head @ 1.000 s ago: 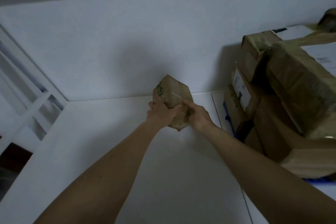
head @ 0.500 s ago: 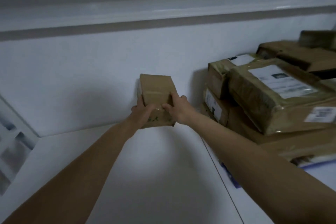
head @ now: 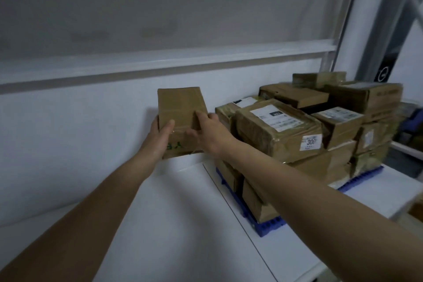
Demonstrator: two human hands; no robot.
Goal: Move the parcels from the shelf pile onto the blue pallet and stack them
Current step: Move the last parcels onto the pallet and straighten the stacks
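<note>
Two hands are on one small brown parcel (head: 182, 119), and you have it up off the white shelf (head: 183, 224), out in front of the pale wall. Your left hand (head: 158, 137) wraps its left edge, thumb laid across the front face, the other fingers hidden behind the cardboard. Your right hand (head: 211, 133) clasps the right side, fingers (head: 200, 117) curled over the front near the top corner. The parcel stands upright, green writing showing near its lower edge between your hands. Just to its right sits the stack of parcels (head: 309, 135) on the blue pallet (head: 270, 226), several layers high, taped brown boxes with white labels on a few of the top faces. The one you hold is close beside the stack's left end; whether it touches the nearest box there, you cannot tell from this angle. A grey shelf frame (head: 343, 36) rises behind the stack at the right.
</note>
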